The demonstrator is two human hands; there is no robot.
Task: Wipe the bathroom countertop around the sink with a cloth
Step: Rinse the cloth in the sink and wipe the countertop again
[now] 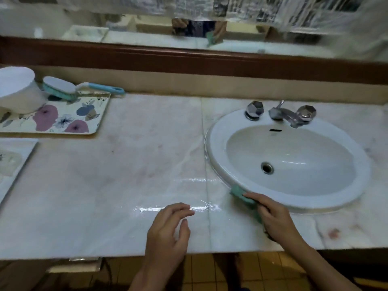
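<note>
A pale marble countertop point(126, 185) runs across the view, wet and shiny near the front. A white oval sink point(218, 143) is set into it on the right. My right hand point(275, 217) presses a green cloth point(241, 194) flat on the counter against the sink's front-left rim; most of the cloth is hidden under the hand. My left hand point(168, 229) hovers over the wet patch at the counter's front edge, fingers apart, holding nothing.
A chrome tap with two knobs point(281, 114) stands behind the basin. At the far left a floral tray point(84, 122) carries a white tub point(16, 91) and a blue-handled scrub brush point(79, 88). A mirror with a brown frame point(189, 59) runs along the back.
</note>
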